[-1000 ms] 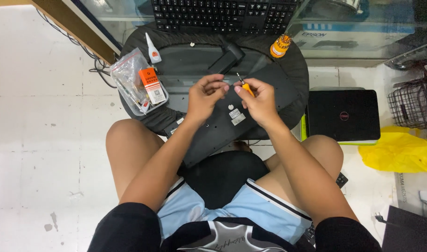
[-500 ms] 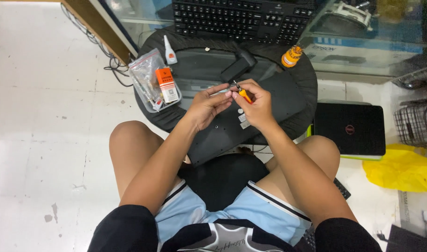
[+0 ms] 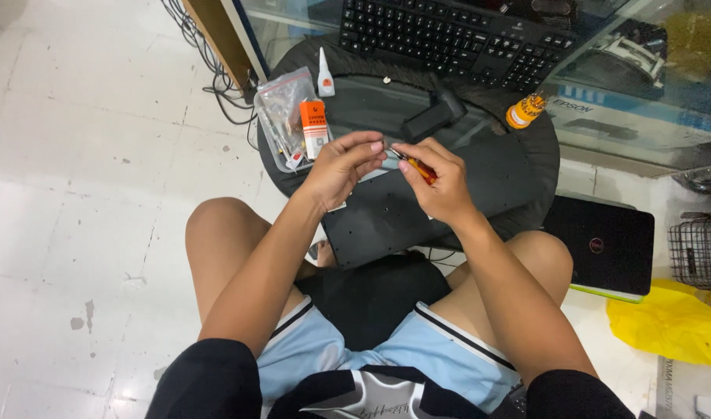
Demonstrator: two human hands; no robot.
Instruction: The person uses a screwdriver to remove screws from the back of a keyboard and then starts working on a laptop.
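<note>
Both hands together: right hand pinches small orange screwdriver, left hand fingertips at its tip; light, stiff, slippery, grip handle

Pale tiled floor, scuffed and spotted, fills the left side under even light. A glass-fronted counter with a wooden edge runs along the top (cables trail at its foot), and a wire basket stands at right
</note>
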